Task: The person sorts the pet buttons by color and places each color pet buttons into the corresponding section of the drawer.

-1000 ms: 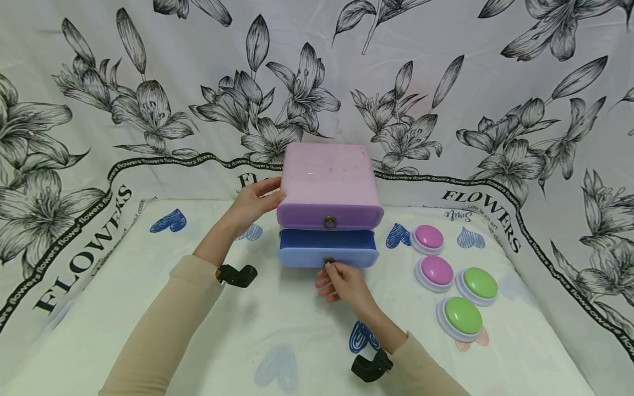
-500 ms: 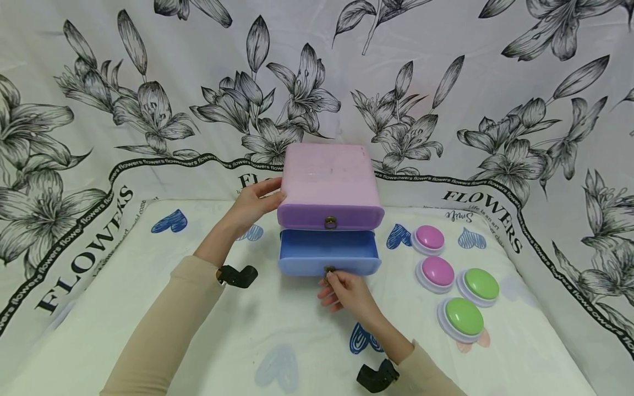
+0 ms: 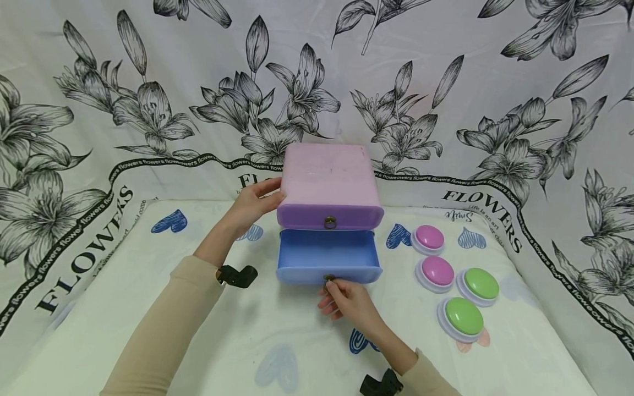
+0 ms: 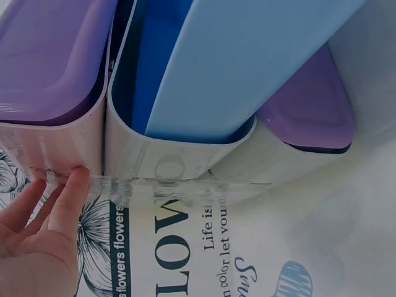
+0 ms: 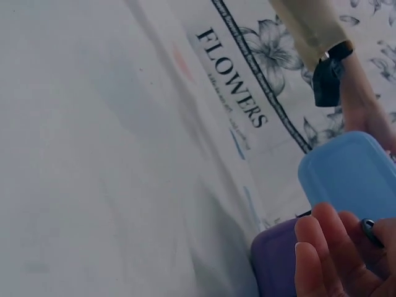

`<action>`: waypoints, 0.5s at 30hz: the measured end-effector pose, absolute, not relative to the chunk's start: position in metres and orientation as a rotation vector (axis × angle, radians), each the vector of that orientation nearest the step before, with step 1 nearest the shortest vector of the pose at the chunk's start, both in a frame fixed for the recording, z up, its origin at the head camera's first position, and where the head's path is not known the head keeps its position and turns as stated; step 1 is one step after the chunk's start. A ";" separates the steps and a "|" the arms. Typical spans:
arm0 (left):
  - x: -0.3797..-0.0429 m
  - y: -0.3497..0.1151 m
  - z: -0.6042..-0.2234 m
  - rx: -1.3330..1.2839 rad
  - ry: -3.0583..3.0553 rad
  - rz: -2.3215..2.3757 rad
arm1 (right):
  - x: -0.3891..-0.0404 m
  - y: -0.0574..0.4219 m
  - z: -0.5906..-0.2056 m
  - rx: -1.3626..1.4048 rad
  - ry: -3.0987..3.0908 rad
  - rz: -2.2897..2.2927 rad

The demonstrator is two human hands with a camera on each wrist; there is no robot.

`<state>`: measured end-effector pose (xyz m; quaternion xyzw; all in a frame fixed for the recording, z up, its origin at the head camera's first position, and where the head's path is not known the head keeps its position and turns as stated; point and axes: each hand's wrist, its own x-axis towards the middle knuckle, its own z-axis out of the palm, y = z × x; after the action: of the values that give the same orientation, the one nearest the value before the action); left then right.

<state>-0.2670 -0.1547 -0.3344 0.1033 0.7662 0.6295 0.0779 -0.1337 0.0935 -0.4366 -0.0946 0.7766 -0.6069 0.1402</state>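
Observation:
A small drawer cabinet (image 3: 329, 173) with a pink top stands at the back centre of the cloth. Its blue drawer (image 3: 302, 276) is pulled out, and the inside that shows holds nothing. My right hand (image 3: 356, 308) pinches the metal ring pull (image 5: 369, 233) on that drawer's front, the other fingers loosely bent below. My left hand (image 3: 250, 206) rests its extended fingertips on the cabinet's left side, at the pink upper tier (image 4: 59, 145). The purple top drawer (image 3: 297, 218) is closed. Below the blue one, a lower purple drawer (image 4: 315, 111) shows in the left wrist view.
Two pink-topped round buttons (image 3: 429, 237) and two green-topped round buttons (image 3: 463, 316) sit on the cloth right of the cabinet. A white floral curtain (image 3: 411, 132) rises right behind the cabinet.
The blue drawer has slid further out toward me, with my right hand moving along on its ring pull. My left hand has stayed against the cabinet's side.

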 end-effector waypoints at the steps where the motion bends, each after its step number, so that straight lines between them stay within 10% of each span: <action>1: -0.267 -0.155 -0.334 0.308 2.297 1.883 | -0.132 0.093 -0.433 -0.276 2.241 -1.756; 15: -0.265 -0.154 -0.333 0.292 2.307 1.887 | -0.112 0.096 -0.414 -0.323 2.234 -1.683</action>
<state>-0.2650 -0.1536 -0.3326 0.0971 0.7684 0.6284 0.0733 -0.1122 0.0956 -0.4139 -0.1131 0.7830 -0.5897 0.1623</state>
